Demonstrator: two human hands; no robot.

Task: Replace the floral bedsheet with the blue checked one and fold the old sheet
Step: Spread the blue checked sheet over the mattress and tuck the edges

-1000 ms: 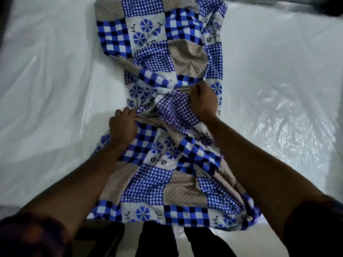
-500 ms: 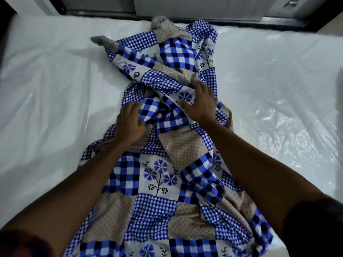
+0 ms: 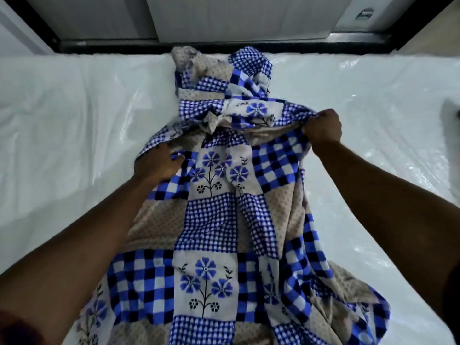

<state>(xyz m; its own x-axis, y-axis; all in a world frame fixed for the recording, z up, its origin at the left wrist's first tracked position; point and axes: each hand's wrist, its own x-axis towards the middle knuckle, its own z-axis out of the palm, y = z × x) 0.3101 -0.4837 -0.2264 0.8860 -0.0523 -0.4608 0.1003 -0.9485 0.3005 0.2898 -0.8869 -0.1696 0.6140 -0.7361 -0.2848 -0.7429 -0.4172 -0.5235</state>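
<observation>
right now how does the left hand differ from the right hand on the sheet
The left hand sits nearer the person, on the left edge of the sheet; the right hand is farther away, at its right edge. The right hand pinches a bunched, taut edge; the left hand's fingers are partly hidden under a fold. Both grip the same sheet.

The bedsheet (image 3: 209, 220) shows blue-and-white checks, blue flowers and beige dotted patches; the mattress (image 3: 62, 120) is white.
</observation>
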